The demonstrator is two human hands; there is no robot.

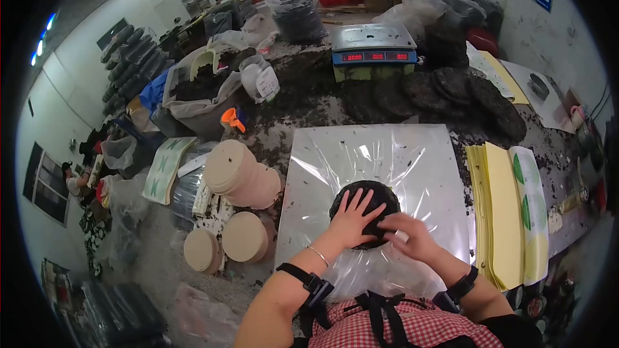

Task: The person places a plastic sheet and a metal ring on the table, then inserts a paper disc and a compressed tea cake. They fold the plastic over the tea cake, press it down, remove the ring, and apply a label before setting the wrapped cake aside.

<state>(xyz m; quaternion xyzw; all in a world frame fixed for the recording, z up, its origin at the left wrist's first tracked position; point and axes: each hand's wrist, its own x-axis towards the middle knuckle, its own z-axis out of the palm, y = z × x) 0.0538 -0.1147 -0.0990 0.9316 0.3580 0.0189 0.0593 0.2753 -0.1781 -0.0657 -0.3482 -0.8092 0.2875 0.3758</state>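
Note:
A round dark compressed cake (372, 198) lies on a clear plastic sheet (380, 161) spread over the table in front of me. My left hand (351, 219) rests flat on top of the cake with its fingers spread. My right hand (409, 235) presses on the cake's near right edge, fingers curled against it and the plastic. Both wrists carry black straps, and the left also wears a thin bracelet.
Stacks of round tan paper discs (242, 174) lie to the left. Yellow and green-printed sheets (509, 212) are piled at the right. A digital scale (373, 48) stands at the back, with more dark cakes (464, 90), loose dark material and bags around it.

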